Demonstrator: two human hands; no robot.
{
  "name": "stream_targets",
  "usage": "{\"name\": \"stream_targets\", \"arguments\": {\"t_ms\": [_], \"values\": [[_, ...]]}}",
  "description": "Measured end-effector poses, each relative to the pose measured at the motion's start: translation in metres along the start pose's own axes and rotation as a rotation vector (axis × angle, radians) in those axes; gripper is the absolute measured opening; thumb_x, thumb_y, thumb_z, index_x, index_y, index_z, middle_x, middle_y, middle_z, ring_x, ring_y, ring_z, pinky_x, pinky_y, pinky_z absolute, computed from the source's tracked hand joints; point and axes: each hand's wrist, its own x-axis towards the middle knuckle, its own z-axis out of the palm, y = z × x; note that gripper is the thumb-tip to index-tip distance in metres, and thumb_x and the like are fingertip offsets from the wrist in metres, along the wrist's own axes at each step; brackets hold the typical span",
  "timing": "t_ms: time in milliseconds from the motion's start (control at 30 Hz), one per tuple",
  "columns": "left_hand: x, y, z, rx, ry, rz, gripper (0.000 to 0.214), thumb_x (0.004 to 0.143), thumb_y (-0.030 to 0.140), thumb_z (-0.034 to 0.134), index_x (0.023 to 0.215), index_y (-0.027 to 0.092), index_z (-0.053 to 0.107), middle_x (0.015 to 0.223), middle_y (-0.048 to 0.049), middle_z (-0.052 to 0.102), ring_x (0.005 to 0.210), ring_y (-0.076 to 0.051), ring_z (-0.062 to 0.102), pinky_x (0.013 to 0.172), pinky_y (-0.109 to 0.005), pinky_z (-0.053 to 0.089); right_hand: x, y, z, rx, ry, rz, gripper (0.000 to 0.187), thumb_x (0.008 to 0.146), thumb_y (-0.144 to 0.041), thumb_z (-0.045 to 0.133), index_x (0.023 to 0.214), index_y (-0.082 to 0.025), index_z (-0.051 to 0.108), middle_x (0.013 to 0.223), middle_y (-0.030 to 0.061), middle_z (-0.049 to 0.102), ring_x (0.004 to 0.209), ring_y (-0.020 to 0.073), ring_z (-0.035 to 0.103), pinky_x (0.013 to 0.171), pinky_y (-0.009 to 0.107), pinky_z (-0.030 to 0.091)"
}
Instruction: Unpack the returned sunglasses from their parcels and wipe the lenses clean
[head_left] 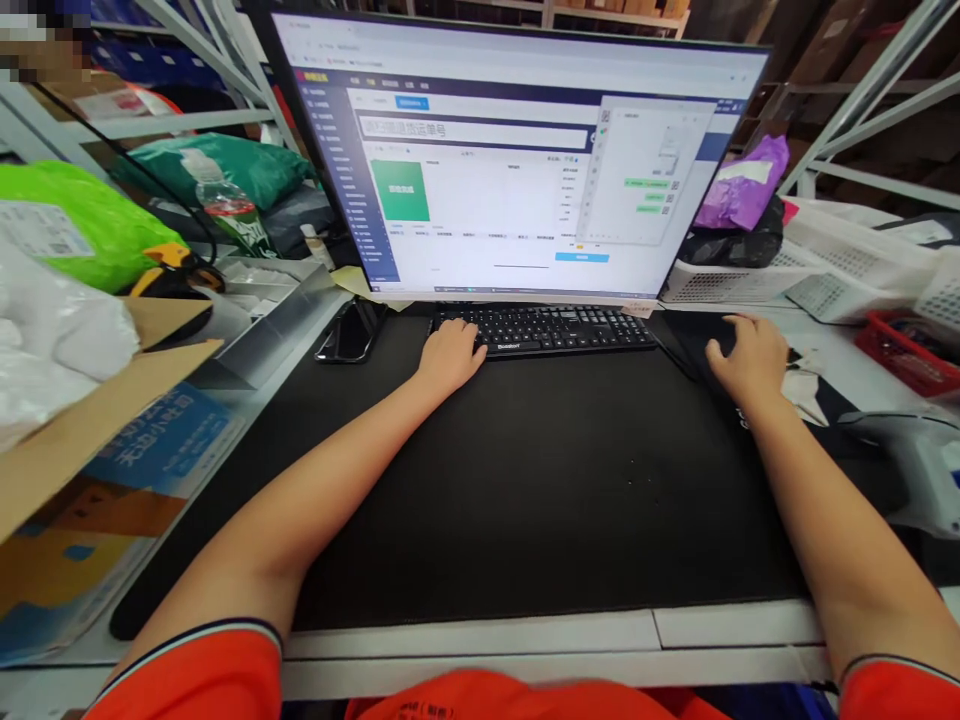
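Note:
My left hand lies on the left end of a black keyboard, its fingers spread over the keys and the thumb out to the side. At the right, my right hand is curved over what looks like a black computer mouse, mostly hidden under the palm and hard to tell from the dark mat. Behind the keyboard stands a lit monitor showing a web page with a green box and a chat window. A black phone lies left of the keyboard.
A black desk mat covers the table. On the left are an open cardboard box, a green bag and a bottle. To the right stand a barcode scanner, white baskets and a red basket.

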Motion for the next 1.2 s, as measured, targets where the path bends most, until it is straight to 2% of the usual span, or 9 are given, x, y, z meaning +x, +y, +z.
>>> {"name": "stream_targets", "arguments": {"t_ms": [67, 167, 267, 367, 633, 800, 867, 1067, 1200], "values": [[0.008, 0.003, 0.005, -0.027, 0.019, -0.024, 0.033, 0.097, 0.034, 0.053, 0.115, 0.010, 0.067, 0.116, -0.0190, 0.065, 0.112, -0.034, 0.059, 0.094, -0.045, 0.050, 0.011, -0.059, 0.003, 0.127, -0.092, -0.183, 0.037, 0.089, -0.030, 0.058, 0.124, -0.020, 0.063, 0.124, 0.0158, 0.066, 0.120, 0.0353, 0.060, 0.105, 0.051, 0.048], [0.013, 0.007, 0.014, -0.061, 0.049, -0.022, 0.030, 0.098, 0.031, 0.052, 0.116, 0.013, 0.068, 0.118, -0.0162, 0.066, 0.114, -0.032, 0.058, 0.098, -0.044, 0.049, 0.016, -0.156, 0.020, 0.377, -0.332, -0.528, 0.038, 0.088, -0.027, 0.061, 0.124, -0.017, 0.065, 0.127, 0.0168, 0.066, 0.119, 0.0344, 0.061, 0.105, 0.051, 0.049], [0.009, 0.008, 0.019, -0.080, 0.069, 0.015, 0.029, 0.099, 0.030, 0.052, 0.118, 0.016, 0.068, 0.121, -0.0134, 0.066, 0.115, -0.030, 0.058, 0.100, -0.043, 0.048, 0.015, -0.232, 0.046, 0.435, -0.369, -0.617, 0.033, 0.090, -0.026, 0.061, 0.121, -0.018, 0.068, 0.125, 0.0122, 0.068, 0.117, 0.0289, 0.063, 0.105, 0.044, 0.051], [0.002, 0.006, 0.020, -0.078, 0.081, 0.035, 0.029, 0.099, 0.031, 0.053, 0.120, 0.018, 0.068, 0.124, -0.0132, 0.065, 0.116, -0.030, 0.058, 0.100, -0.043, 0.049, 0.011, -0.268, 0.067, 0.457, -0.320, -0.588, 0.024, 0.092, -0.021, 0.057, 0.112, -0.019, 0.072, 0.121, 0.0112, 0.070, 0.114, 0.0281, 0.063, 0.102, 0.044, 0.051], [0.003, 0.006, 0.021, -0.068, 0.095, 0.021, 0.030, 0.100, 0.033, 0.051, 0.119, 0.016, 0.067, 0.122, -0.0143, 0.065, 0.116, -0.031, 0.058, 0.098, -0.044, 0.049, 0.002, -0.269, 0.078, 0.484, -0.194, -0.454, 0.024, 0.096, -0.032, 0.055, 0.093, -0.020, 0.075, 0.126, 0.0129, 0.069, 0.130, 0.0350, 0.050, 0.110, 0.053, 0.039], [0.004, 0.007, 0.022, -0.104, 0.108, -0.003, 0.029, 0.098, 0.033, 0.054, 0.119, 0.017, 0.066, 0.123, -0.0145, 0.064, 0.118, -0.031, 0.057, 0.101, -0.044, 0.048, 0.008, -0.273, 0.081, 0.468, -0.182, -0.396, 0.033, 0.096, -0.030, 0.051, 0.122, -0.013, 0.063, 0.113, 0.0161, 0.073, 0.124, 0.0352, 0.054, 0.109, 0.052, 0.039], [0.003, 0.006, 0.023, -0.117, 0.132, -0.048, 0.033, 0.097, 0.034, 0.056, 0.124, 0.015, 0.063, 0.131, -0.0168, 0.060, 0.123, -0.033, 0.055, 0.106, -0.046, 0.046, 0.009, -0.273, 0.082, 0.463, -0.182, -0.401, 0.038, 0.096, -0.028, 0.049, 0.129, -0.012, 0.058, 0.117, 0.0154, 0.072, 0.124, 0.0338, 0.054, 0.111, 0.051, 0.039], [0.003, -0.003, 0.027, -0.158, 0.191, -0.201, 0.047, 0.092, 0.041, 0.064, 0.129, 0.013, 0.057, 0.135, -0.0200, 0.056, 0.127, -0.036, 0.052, 0.109, -0.049, 0.045, 0.003, -0.269, 0.079, 0.450, -0.161, -0.392, 0.056, 0.083, -0.028, 0.063, 0.137, -0.016, 0.054, 0.140, 0.0163, 0.059, 0.135, 0.0368, 0.047, 0.116, 0.054, 0.033], [0.003, -0.003, 0.026, -0.167, 0.197, -0.211, 0.049, 0.088, 0.044, 0.071, 0.124, 0.013, 0.059, 0.137, -0.0201, 0.055, 0.131, -0.037, 0.050, 0.113, -0.049, 0.042, 0.000, -0.271, 0.081, 0.480, -0.203, -0.383, 0.043, 0.093, -0.034, 0.056, 0.133, -0.016, 0.057, 0.138, 0.0171, 0.060, 0.129, 0.0350, 0.052, 0.111, 0.052, 0.041]]}}
